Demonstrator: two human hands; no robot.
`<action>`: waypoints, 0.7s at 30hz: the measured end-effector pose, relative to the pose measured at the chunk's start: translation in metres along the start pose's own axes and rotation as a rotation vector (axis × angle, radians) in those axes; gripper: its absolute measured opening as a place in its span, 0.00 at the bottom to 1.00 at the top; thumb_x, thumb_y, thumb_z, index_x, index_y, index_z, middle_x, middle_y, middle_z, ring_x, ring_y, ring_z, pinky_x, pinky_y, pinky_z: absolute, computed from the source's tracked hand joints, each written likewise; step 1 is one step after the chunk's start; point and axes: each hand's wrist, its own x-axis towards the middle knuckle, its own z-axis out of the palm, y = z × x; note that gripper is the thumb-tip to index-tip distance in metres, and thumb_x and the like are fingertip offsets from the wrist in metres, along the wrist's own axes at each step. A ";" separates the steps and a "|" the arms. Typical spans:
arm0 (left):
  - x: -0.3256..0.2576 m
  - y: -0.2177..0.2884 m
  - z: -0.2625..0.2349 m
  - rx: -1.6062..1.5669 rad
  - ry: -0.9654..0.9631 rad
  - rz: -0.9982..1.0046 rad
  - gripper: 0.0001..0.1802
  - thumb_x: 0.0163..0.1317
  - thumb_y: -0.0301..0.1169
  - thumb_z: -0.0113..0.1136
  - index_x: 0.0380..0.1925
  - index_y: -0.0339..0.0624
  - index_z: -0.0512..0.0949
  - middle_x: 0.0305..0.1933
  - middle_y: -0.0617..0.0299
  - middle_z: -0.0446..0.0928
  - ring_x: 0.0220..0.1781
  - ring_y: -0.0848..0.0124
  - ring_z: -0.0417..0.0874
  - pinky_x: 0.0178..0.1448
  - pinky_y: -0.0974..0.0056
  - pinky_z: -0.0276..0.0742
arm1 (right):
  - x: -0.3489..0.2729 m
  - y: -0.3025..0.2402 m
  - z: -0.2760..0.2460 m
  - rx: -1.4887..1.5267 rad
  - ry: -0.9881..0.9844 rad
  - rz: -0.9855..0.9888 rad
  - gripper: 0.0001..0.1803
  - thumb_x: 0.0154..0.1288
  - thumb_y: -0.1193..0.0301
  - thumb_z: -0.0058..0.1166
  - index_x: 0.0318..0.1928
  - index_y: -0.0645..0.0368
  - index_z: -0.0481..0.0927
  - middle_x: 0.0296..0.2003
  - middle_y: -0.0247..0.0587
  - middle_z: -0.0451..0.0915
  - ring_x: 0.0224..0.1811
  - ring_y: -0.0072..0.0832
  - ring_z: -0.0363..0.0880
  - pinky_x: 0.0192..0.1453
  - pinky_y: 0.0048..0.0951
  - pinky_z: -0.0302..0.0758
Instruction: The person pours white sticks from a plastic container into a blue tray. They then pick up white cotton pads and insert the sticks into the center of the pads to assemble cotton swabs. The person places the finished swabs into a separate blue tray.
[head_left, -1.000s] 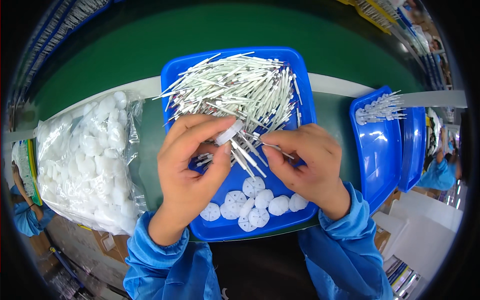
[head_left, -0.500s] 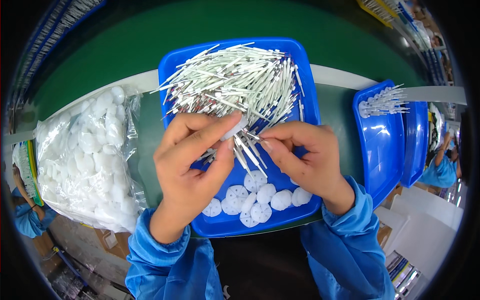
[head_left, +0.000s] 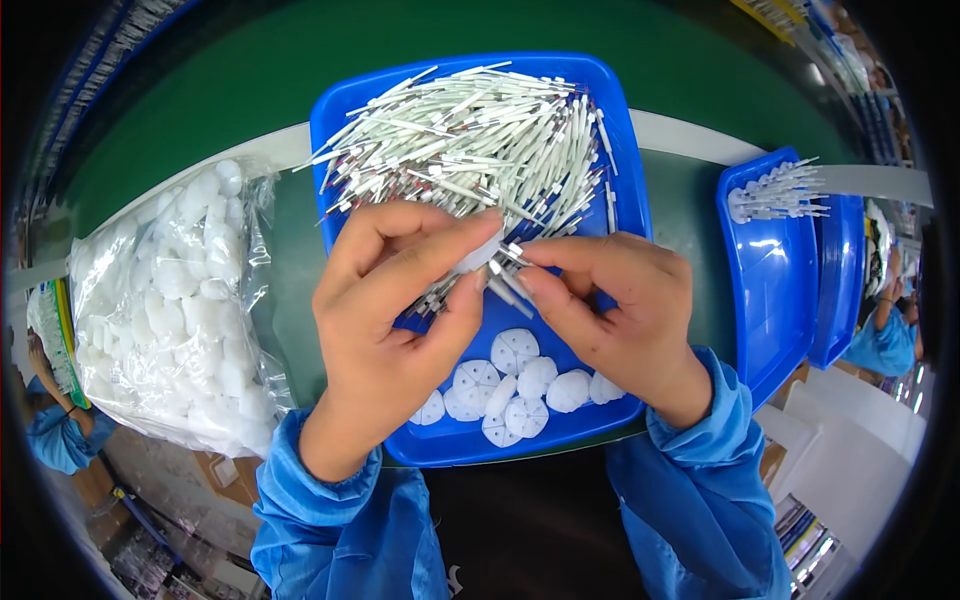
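The left hand (head_left: pixel 385 300) has its fingers clamped on a white disc (head_left: pixel 480 255), from which white sticks (head_left: pixel 512 285) jut, above the blue tray (head_left: pixel 636 170). At the disc's 3 o'clock, the right hand (head_left: pixel 625 310) pinches a thin stick (head_left: pixel 514 252) between thumb and forefinger. From the disc, a stick pile (head_left: pixel 460 130) lies at 12 o'clock, loose discs (head_left: pixel 515 352) at 6 inside the tray, a clear bag (head_left: pixel 180 310) of white pieces at 9, and a second blue tray (head_left: pixel 770 275) at 3, holding stick-studded discs (head_left: pixel 775 195).
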 end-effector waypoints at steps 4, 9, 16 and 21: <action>-0.002 0.002 -0.001 -0.068 0.015 -0.093 0.24 0.60 0.13 0.70 0.57 0.39 0.91 0.49 0.57 0.83 0.46 0.69 0.87 0.51 0.67 0.86 | 0.004 -0.001 -0.004 -0.013 -0.025 -0.030 0.11 0.62 0.73 0.78 0.45 0.55 0.92 0.19 0.33 0.81 0.19 0.26 0.81 0.26 0.29 0.74; -0.003 -0.003 0.003 -0.230 0.021 -0.111 0.23 0.62 0.13 0.69 0.58 0.38 0.90 0.55 0.52 0.87 0.51 0.67 0.90 0.51 0.67 0.88 | -0.001 0.001 -0.003 0.090 -0.050 0.141 0.10 0.62 0.72 0.78 0.43 0.55 0.92 0.21 0.33 0.82 0.21 0.27 0.83 0.27 0.29 0.74; 0.000 -0.005 0.002 0.010 -0.033 0.049 0.22 0.62 0.14 0.69 0.57 0.38 0.90 0.55 0.50 0.92 0.48 0.63 0.93 0.53 0.62 0.88 | 0.002 0.007 0.005 0.029 0.049 -0.035 0.07 0.63 0.71 0.77 0.37 0.56 0.90 0.24 0.37 0.86 0.23 0.32 0.85 0.28 0.31 0.78; 0.001 0.001 0.004 0.155 -0.033 0.120 0.22 0.60 0.14 0.70 0.56 0.38 0.91 0.50 0.51 0.92 0.42 0.59 0.93 0.49 0.61 0.86 | -0.002 0.008 0.006 0.021 -0.003 0.023 0.07 0.64 0.70 0.77 0.37 0.54 0.90 0.25 0.37 0.87 0.23 0.34 0.86 0.29 0.33 0.78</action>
